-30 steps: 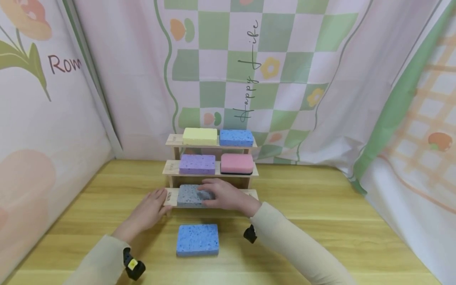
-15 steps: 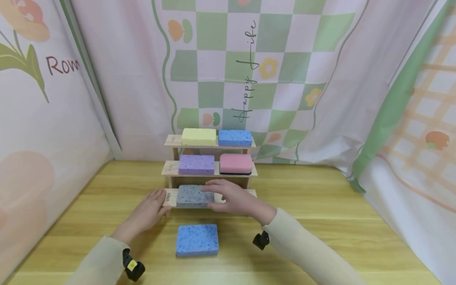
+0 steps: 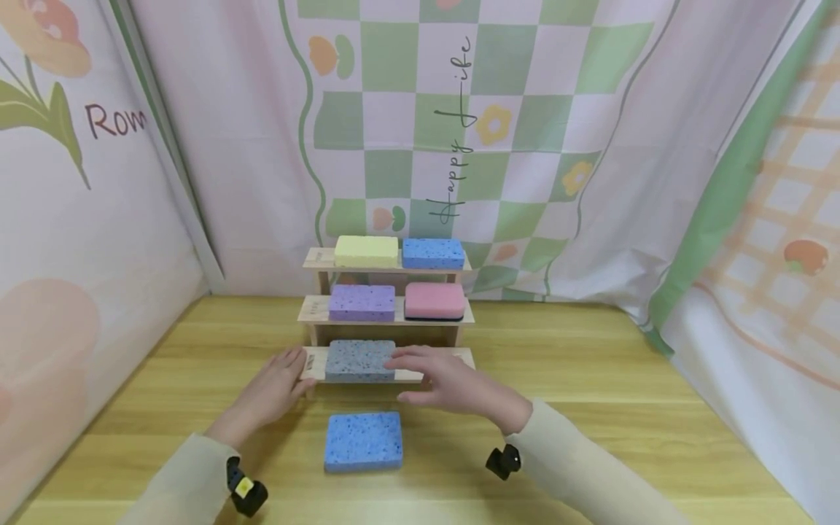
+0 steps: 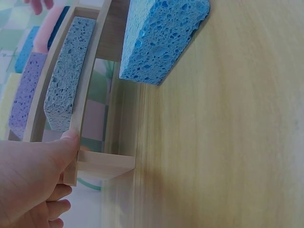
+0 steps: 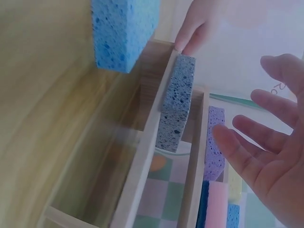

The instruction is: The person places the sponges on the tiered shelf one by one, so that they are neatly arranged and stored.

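Observation:
A three-tier wooden shelf [image 3: 317,363] stands on the table. My left hand [image 3: 269,390] grips the left end of its bottom tier, with the thumb on the edge and fingers curled beneath in the left wrist view. On that tier, toward the left, lies a grey speckled sponge [image 3: 359,360]. My right hand [image 3: 453,383] is at the grey sponge's right side, fingers spread and holding nothing, as the right wrist view also shows. Flat on the table before the shelf lies a blue sponge [image 3: 364,442].
The middle tier bears a purple sponge [image 3: 362,302] and a pink sponge [image 3: 434,300] with a dark base. Up on the top tier are a yellow sponge [image 3: 366,251] and another blue sponge [image 3: 433,253]. A printed curtain [image 3: 499,80] hangs behind the wooden table [image 3: 590,408].
My right hand has let go of the grey sponge and drawn back to the right, fingers spreading. The left hand stays at the shelf's end.

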Tool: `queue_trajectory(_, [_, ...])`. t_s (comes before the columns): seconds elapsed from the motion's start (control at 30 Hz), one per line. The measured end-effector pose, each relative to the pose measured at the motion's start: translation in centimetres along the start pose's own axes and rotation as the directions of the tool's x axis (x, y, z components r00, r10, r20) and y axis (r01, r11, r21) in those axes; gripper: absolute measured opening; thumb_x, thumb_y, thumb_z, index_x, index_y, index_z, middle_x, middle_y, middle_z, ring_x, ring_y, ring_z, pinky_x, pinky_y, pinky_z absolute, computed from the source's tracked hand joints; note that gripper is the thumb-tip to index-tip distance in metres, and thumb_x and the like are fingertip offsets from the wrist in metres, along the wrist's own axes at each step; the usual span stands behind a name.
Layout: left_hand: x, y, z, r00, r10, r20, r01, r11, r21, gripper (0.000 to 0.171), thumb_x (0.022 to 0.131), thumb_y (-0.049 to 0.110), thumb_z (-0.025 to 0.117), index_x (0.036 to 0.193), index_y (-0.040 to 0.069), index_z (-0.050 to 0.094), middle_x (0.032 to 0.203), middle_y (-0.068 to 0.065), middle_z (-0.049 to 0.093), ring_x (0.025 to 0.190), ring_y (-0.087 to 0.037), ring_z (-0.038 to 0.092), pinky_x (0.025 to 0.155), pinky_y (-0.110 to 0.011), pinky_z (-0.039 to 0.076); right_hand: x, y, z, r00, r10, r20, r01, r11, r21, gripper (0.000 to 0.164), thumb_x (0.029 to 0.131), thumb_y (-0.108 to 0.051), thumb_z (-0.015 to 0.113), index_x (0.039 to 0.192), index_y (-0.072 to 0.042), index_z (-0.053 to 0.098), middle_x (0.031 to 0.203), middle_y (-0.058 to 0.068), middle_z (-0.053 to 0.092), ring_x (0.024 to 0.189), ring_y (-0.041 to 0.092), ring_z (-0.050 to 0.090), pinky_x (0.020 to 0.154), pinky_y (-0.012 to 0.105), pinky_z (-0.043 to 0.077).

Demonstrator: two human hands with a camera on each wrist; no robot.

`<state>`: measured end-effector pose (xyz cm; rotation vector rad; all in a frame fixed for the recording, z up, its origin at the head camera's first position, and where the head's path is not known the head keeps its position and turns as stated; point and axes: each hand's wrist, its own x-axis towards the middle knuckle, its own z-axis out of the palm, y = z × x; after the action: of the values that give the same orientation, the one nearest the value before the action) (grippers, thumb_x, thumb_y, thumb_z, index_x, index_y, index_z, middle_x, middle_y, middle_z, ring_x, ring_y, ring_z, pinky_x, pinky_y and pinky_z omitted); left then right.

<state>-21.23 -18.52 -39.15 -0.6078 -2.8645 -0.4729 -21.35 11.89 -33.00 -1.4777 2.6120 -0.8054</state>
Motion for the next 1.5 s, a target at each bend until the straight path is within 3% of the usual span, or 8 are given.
queue_trajectory(0.2, [0.1,-0.1,0.0,1.000,0.010,0.000,-0.010,1.000,0.003,0.054,0.094,0.021,0.053,0.130,-0.017,0.038,0.135,-0.033,0.033,0.124,-0.047,0.031,0.103,-0.056,0.022,-0.7,0.0,0.6,0.999,-0.032,-0.011,0.032,0.999,-0.004,0.045,0.087,-0.018,0.066,0.126,-0.002,0.054,0.130,0.017,0.049,0.117,0.026,0.047,0.084,0.028,0.049])
queue_trajectory(0.4, [0.1,0.0,0.0,1.000,0.006,0.002,-0.006,1.000,-0.001,0.054,0.094,0.021,0.054,0.130,-0.017,0.038,0.136,-0.033,0.033,0.125,-0.047,0.031,0.103,-0.056,0.022,-1.3,-0.1,1.6,0.998,0.031,0.054,-0.038,0.991,0.128,0.048,0.086,-0.019,0.067,0.129,-0.007,0.052,0.133,0.012,0.047,0.116,0.021,0.047,0.075,0.026,0.052])
queue_trajectory(0.7, [0.0,-0.1,0.1,1.000,0.003,0.001,-0.003,1.000,0.011,0.055,0.095,0.023,0.053,0.130,-0.017,0.038,0.135,-0.033,0.034,0.124,-0.047,0.032,0.103,-0.056,0.023,-1.5,0.0,3.4,0.994,-0.001,0.114,-0.020,0.984,0.178,0.051,0.083,-0.019,0.069,0.129,-0.005,0.051,0.133,0.010,0.046,0.116,0.019,0.047,0.072,0.018,0.050])
queue_trajectory(1.07, [0.1,-0.1,0.0,1.000,0.018,-0.002,-0.018,1.000,-0.003,0.055,0.095,0.022,0.053,0.130,-0.017,0.036,0.136,-0.034,0.031,0.125,-0.047,0.030,0.104,-0.056,0.021,-1.1,0.0,4.9,0.984,-0.029,0.175,0.007,0.992,0.122,0.054,0.083,-0.028,0.068,0.129,-0.005,0.050,0.135,0.016,0.042,0.113,0.017,0.047,0.071,0.015,0.049])
queue_trajectory(1.2, [0.2,-0.1,-0.1,1.000,0.017,-0.007,-0.017,1.000,-0.004,0.055,0.095,0.021,0.053,0.130,-0.017,0.036,0.136,-0.034,0.031,0.125,-0.047,0.030,0.104,-0.056,0.020,-1.0,0.2,5.1,0.981,-0.025,0.191,0.007,0.995,0.097,0.055,0.084,-0.033,0.066,0.130,-0.007,0.051,0.137,0.016,0.040,0.119,0.020,0.043,0.084,0.022,0.047])
queue_trajectory(1.33, [0.1,-0.1,0.0,1.000,0.013,-0.003,-0.013,1.000,0.001,0.055,0.094,0.022,0.053,0.130,-0.017,0.037,0.135,-0.034,0.032,0.124,-0.047,0.031,0.104,-0.056,0.022,-0.9,0.3,5.5,0.980,-0.017,0.198,0.003,0.997,0.072,0.055,0.083,-0.036,0.066,0.129,-0.009,0.053,0.139,0.016,0.039,0.126,0.024,0.038,0.099,0.032,0.037])
queue_trajectory(1.5, [0.1,-0.1,0.1,1.000,0.002,0.004,-0.002,1.000,0.002,0.056,0.095,0.023,0.053,0.130,-0.017,0.037,0.135,-0.033,0.033,0.125,-0.047,0.031,0.104,-0.056,0.022,-1.0,0.3,5.8,0.979,-0.020,0.203,0.007,0.998,0.064,0.054,0.083,-0.035,0.067,0.128,-0.009,0.053,0.139,0.017,0.038,0.127,0.025,0.036,0.102,0.036,0.034])
